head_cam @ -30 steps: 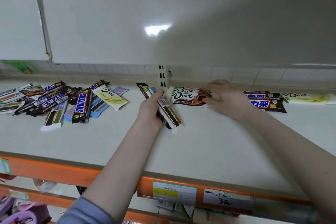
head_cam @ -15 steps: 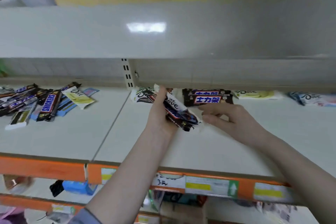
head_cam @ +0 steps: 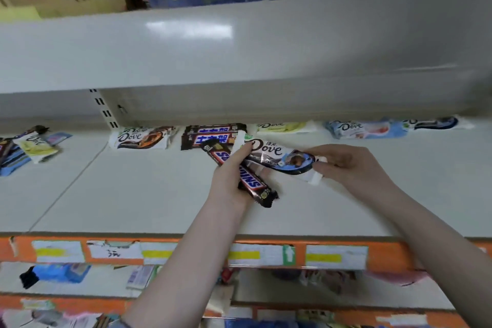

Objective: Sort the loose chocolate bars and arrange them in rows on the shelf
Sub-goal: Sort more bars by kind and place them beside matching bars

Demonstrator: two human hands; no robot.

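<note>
Hands [head_cam: 290, 168] clamped on Dove bar [head_cam: 277, 158], Snickers [head_cam: 247, 178] in left; sorted bars [head_cam: 213, 136] behind.

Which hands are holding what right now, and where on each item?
Left hand grips the Snickers bar around its middle and touches the Dove bar's left end. Right hand pinches the Dove bar's right end.

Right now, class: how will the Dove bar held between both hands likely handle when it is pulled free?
The Dove bar spans both hands without sagging, so it is probably fairly stiff. Its glossy wrapper may slide easily past the Snickers bar in the left hand. The right hand pinches only one end, suggesting it is light.
</note>
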